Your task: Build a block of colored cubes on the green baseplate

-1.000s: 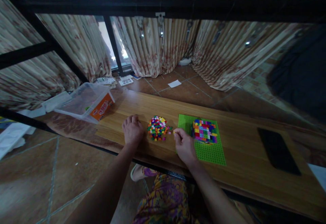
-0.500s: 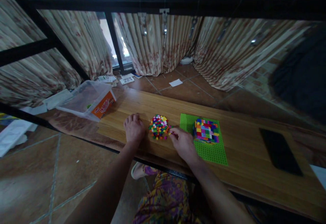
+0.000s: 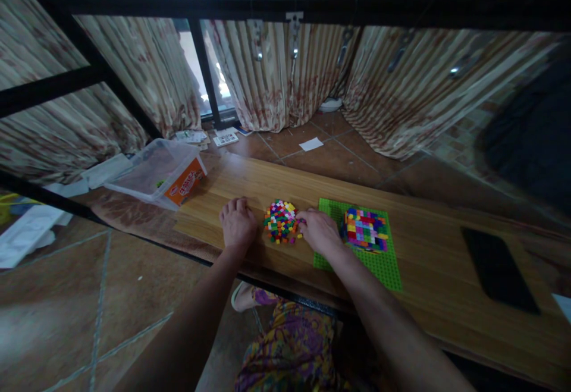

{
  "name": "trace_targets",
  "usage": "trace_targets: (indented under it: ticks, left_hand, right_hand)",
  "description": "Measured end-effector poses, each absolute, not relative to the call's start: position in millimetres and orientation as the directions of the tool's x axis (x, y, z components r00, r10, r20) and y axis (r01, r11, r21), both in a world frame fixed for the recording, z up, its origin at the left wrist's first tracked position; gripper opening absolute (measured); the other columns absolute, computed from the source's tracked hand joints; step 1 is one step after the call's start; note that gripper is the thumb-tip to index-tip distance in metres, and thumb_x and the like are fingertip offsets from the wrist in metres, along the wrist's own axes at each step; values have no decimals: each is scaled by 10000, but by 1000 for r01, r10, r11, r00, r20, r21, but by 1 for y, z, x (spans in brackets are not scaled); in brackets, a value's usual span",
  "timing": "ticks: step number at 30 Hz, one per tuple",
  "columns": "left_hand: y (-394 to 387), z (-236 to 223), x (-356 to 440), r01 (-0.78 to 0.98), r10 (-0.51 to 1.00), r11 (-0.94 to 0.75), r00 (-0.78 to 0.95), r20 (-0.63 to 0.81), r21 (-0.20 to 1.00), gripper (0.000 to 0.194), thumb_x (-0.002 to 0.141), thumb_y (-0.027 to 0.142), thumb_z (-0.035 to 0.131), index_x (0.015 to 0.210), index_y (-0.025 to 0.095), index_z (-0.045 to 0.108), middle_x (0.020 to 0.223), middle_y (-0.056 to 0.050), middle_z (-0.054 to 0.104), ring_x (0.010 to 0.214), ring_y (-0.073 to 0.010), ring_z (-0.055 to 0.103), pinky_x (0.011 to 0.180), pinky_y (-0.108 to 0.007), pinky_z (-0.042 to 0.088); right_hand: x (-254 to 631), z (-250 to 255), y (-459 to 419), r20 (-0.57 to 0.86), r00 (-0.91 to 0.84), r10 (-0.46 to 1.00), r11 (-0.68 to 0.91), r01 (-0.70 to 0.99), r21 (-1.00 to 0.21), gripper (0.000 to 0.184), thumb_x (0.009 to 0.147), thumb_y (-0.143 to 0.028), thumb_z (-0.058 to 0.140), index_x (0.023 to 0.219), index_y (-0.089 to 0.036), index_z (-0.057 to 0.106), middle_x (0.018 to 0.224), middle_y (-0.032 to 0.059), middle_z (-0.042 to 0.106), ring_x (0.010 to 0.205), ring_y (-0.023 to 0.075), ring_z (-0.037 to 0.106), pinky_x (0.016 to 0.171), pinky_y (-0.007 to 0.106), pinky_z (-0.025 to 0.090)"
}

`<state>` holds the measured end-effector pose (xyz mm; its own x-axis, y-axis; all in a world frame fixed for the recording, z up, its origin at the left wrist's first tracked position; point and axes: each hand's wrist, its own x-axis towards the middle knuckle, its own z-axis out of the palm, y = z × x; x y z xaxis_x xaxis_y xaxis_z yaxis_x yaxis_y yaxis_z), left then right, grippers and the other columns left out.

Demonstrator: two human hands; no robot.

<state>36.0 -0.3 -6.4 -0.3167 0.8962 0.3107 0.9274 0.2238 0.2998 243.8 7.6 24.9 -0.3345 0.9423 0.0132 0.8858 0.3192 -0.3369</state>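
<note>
My left hand (image 3: 238,223) rests on the wooden tabletop, fingers loosely bent and slightly apart, with nothing visible in it. Just to its right lies a loose pile of small colourful toy bricks (image 3: 280,220). At the right edge of that pile, my right hand (image 3: 319,229) pinches thumb and fingers together; a small purple toy brick (image 3: 302,220) shows at the fingertips. Beyond that hand, a green baseplate (image 3: 379,272) lies on the table, partly covered by my wrist. On it stands a blocky build of multicoloured bricks (image 3: 363,229).
A clear plastic box (image 3: 143,172) with an orange label stands at the table's left end, something green inside. Towards the right end lies a flat black object (image 3: 499,268). A black metal bar (image 3: 312,0) crosses above the far side, before striped curtains (image 3: 267,82).
My right hand has shifted slightly up and in towards the pile's right edge. My left hand stays in place on the table. The whole view has moved slightly.
</note>
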Motion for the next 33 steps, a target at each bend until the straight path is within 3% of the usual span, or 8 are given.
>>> trace_targets:
  ticks: [5, 8, 12, 15, 18, 21, 27, 33]
  left_hand:
    - [0, -9, 35, 929, 896, 220, -313, 316, 296, 309, 867, 214, 413, 1106, 181, 607, 1142, -99, 604, 1059, -271, 508, 923, -401, 370]
    - [0, -10, 35, 931, 895, 222, -313, 319, 289, 314, 871, 217, 413, 1116, 185, 606, 1148, -97, 604, 1062, -268, 509, 927, -399, 370]
    - [1, -10, 35, 929, 895, 230, -319, 313, 289, 315, 880, 225, 406, 1115, 184, 613, 1148, -105, 603, 1070, -264, 508, 943, -399, 365]
    - [1, -9, 35, 930, 893, 227, -317, 318, 289, 321, 882, 229, 403, 1119, 182, 614, 1135, -110, 605, 1071, -265, 507, 942, -399, 367]
    - [1, -8, 35, 932, 893, 228, -316, 322, 280, 308, 875, 227, 411, 1097, 180, 619, 1124, -113, 604, 1053, -266, 511, 926, -400, 375]
    - [0, -8, 35, 934, 889, 226, -313, 333, 275, 299, 873, 227, 415, 1087, 177, 618, 1109, -112, 606, 1042, -264, 513, 923, -397, 377]
    - [1, -8, 35, 930, 895, 234, -320, 309, 284, 309, 877, 226, 415, 1111, 180, 611, 1115, -118, 600, 1063, -262, 506, 925, -399, 373]
    - [1, -8, 34, 933, 893, 225, -313, 324, 281, 303, 877, 222, 410, 1102, 181, 609, 1109, -110, 608, 1055, -264, 508, 916, -397, 376]
  right_hand:
    - [250, 31, 7, -6, -360, 933, 332, 866, -375, 166, 874, -219, 542, 789, -225, 685, 823, 37, 656, 775, 167, 596, 674, 261, 371]
    - [255, 26, -3, 25, -285, 958, 251, 795, -553, 175, 880, -259, 527, 808, -228, 684, 783, 18, 676, 726, 155, 597, 669, 259, 382]
    - [260, 13, -18, 20, -135, 991, 87, 509, -856, 173, 821, -347, 576, 830, -214, 685, 761, 14, 704, 685, 160, 614, 651, 266, 418]
    - [260, 7, -23, -49, -29, 998, -40, 242, -970, 243, 765, -434, 610, 778, -198, 667, 690, 11, 685, 612, 151, 589, 583, 262, 418]
    - [258, 9, -21, -175, 20, 984, -176, 50, -983, 322, 701, -500, 650, 778, -188, 656, 578, -21, 626, 436, 101, 454, 431, 236, 328]
    - [255, 11, -18, -235, 23, 972, -235, -3, -972, 368, 643, -522, 693, 772, -180, 645, 537, -33, 605, 363, 72, 362, 365, 223, 263]
    - [252, 13, -18, -245, 26, 969, -241, -98, -966, 325, 633, -469, 731, 747, -178, 641, 566, -18, 636, 382, 69, 403, 380, 214, 297]
    - [260, 21, -33, -254, -118, 960, -279, -459, -844, 223, 666, -345, 763, 792, -190, 664, 643, -26, 645, 472, 55, 422, 450, 193, 341]
